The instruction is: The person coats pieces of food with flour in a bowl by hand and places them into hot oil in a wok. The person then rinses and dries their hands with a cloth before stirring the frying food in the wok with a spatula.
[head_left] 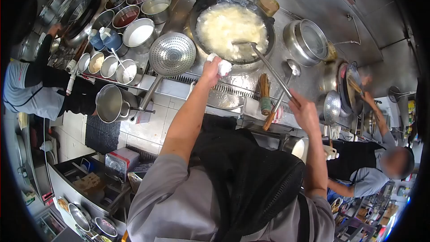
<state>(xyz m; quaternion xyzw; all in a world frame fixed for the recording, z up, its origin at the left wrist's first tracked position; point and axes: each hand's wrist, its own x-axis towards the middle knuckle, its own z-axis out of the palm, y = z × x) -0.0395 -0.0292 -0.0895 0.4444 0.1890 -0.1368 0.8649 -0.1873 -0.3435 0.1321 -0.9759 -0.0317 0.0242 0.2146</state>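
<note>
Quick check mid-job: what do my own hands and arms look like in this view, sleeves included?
Both the left hand and the right hand are ungloved. The grey sleeves are short, leaving the forearms bare. No watch or bracelet shows on either wrist; rings are too small to make out.

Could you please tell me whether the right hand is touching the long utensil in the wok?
Touching: the head view shows the right hand closed around the utensil's handle.

Wok (194,31) behind — perforated skimmer (172,54) left, lidded pot (306,42) right.
</note>
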